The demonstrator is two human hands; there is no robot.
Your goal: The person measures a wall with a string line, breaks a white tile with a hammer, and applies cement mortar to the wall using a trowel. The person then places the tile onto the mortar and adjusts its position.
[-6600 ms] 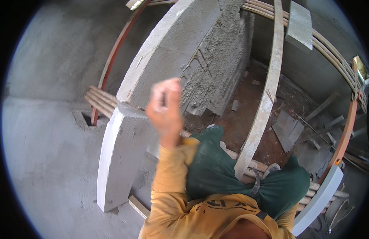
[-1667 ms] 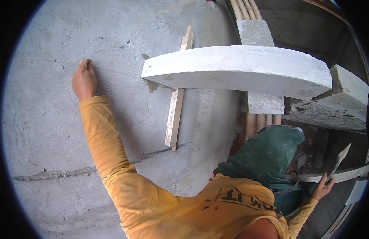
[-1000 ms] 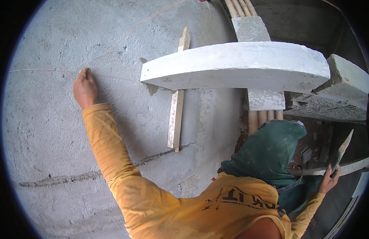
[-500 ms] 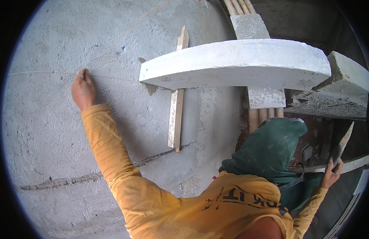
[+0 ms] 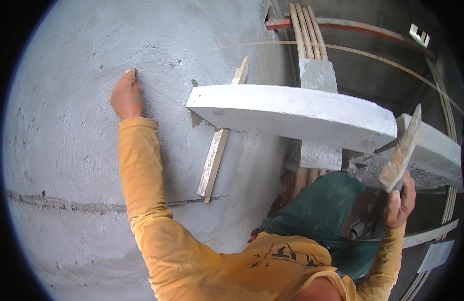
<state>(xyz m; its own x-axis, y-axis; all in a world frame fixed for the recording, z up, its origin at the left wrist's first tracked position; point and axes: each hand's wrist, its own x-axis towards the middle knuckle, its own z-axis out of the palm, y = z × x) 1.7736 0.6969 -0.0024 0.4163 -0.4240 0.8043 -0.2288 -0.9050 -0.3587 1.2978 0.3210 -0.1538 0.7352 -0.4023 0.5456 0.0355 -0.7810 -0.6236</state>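
Note:
My left hand (image 5: 127, 95) is raised against the grey plastered wall (image 5: 66, 125), fingers pinched. A thin string seems to be in the pinch; only a faint trace of it shows near the fingertips. Right of this hand, a curved white slab (image 5: 292, 108) juts from the wall, with rough mortar patches at its joint. A wooden strip (image 5: 213, 163) leans along the wall and passes behind the slab. At the right, my right hand (image 5: 400, 203) grips a trowel (image 5: 402, 150), its mortar-smeared pointed blade tilted upward in front of the slab's outer end.
Wooden poles (image 5: 308, 32) run past a concrete block (image 5: 318, 75) behind the slab. Another rough concrete slab (image 5: 432, 150) lies to the right. A cord (image 5: 372, 52) crosses the upper right near a reddish bar (image 5: 352, 25). A groove (image 5: 66, 203) cuts across the wall lower down.
My left hand has shifted right and slightly up along the wall. The trowel has come up and inward in my right hand, its blade now turned broader to view. The whole view has shifted.

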